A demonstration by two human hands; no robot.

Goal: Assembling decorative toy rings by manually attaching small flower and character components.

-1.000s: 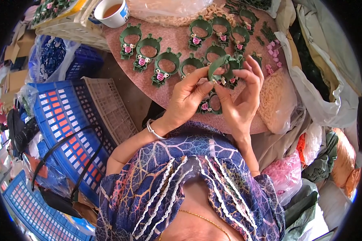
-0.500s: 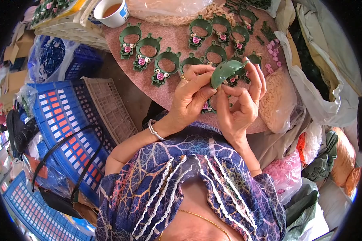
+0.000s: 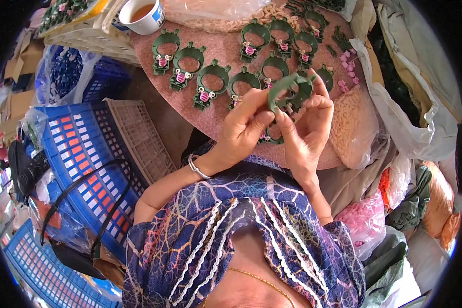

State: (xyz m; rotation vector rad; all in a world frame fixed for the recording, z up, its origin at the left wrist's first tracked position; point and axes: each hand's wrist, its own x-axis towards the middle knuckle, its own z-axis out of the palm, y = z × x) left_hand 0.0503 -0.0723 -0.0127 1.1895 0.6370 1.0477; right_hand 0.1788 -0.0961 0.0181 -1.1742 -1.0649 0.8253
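Above the table's near edge I hold a green plastic ring-shaped part (image 3: 304, 87) with a round opening and small knobs. My left hand (image 3: 245, 122) pinches its left side between thumb and fingers. On the other side, my right hand (image 3: 309, 126) grips it, with the thumb at the lower edge and a fingertip near the top. Several similar green ring pieces with pink striped and cream bits lie on the table, among them one (image 3: 213, 81) just left of my hands. Others sit partly hidden behind my fingers.
The round pink table (image 3: 190, 117) also bears a white cup (image 3: 142, 18) of brown liquid, pink pieces (image 3: 348, 69) and bags of cream pieces (image 3: 351, 128). A blue basket (image 3: 51, 154) stands to the left. Plastic sacks (image 3: 421, 138) crowd the right side.
The green part has been turned in my hands: its smooth domed side showed before, and its open, ringed side shows now. The fingers of my right hand have shifted around it.
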